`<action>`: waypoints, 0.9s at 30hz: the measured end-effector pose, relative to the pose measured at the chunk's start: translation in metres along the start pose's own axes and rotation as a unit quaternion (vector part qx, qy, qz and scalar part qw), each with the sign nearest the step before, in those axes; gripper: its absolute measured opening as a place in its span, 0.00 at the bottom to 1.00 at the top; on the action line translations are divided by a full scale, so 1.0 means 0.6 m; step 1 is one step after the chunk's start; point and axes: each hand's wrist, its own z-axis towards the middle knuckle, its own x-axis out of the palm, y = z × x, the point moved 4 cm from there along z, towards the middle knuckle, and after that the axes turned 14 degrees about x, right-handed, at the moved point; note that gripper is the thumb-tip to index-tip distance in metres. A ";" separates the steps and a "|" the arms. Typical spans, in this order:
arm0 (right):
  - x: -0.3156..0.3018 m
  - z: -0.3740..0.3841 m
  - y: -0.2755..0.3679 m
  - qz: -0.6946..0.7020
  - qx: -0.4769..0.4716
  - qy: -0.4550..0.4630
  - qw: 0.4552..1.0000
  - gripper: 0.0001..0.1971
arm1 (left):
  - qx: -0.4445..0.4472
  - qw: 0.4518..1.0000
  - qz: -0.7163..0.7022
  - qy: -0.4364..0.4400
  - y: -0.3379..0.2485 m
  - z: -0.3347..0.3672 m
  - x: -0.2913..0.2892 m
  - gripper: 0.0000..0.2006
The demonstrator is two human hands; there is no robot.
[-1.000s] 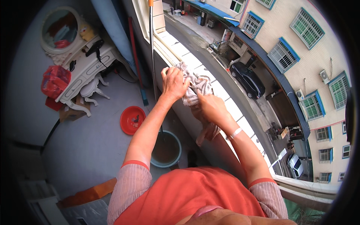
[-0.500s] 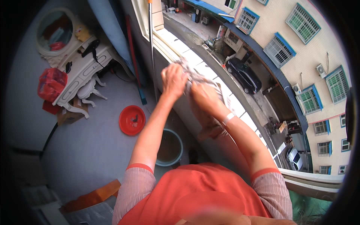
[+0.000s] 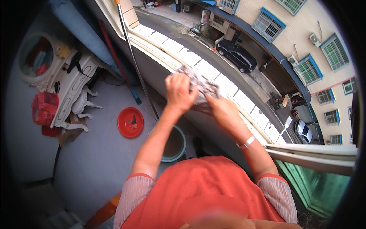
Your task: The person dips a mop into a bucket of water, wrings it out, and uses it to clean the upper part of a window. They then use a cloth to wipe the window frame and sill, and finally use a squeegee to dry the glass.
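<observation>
A crumpled, damp-looking greyish cloth (image 3: 202, 84) is bunched at the open window's sill (image 3: 167, 61). My left hand (image 3: 179, 91) has its fingers curled over the cloth's near left side. On the cloth's right side my right hand (image 3: 225, 114) grips it, fingers partly hidden by the folds. A silver band circles my right wrist. Below my forearms a light blue bucket (image 3: 184, 147) of murky water stands on the floor, partly covered by my left arm.
A red basin (image 3: 130, 122) lies on the floor left of the bucket. A long metal pole (image 3: 131, 53) and a red-handled broom (image 3: 114, 57) lean by the wall. A white dresser (image 3: 72, 91) stands far left. Beyond the sill, a street drops below; a green glass pane (image 3: 324, 187) is at right.
My view has turned, so the room has shifted left. The cloth, which hung down below my right hand, is now gathered up between both hands. Both hands keep hold of it.
</observation>
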 end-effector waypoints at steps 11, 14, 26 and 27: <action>-0.119 -0.326 -0.128 -0.041 0.264 0.076 0.961 0.14 | 0.142 0.950 -0.273 0.051 -0.295 -0.043 0.043 0.23; -0.128 -0.386 -0.144 -0.036 0.324 0.058 0.944 0.14 | 0.208 0.926 -0.308 0.074 -0.351 -0.049 0.053 0.23; -0.024 -0.563 -0.081 0.235 0.469 -0.233 0.819 0.18 | 0.182 0.884 -0.420 0.094 -0.441 -0.047 0.088 0.25; -0.015 -0.558 -0.075 0.264 0.462 -0.250 0.809 0.18 | 0.191 0.914 -0.351 0.068 -0.451 -0.048 0.097 0.24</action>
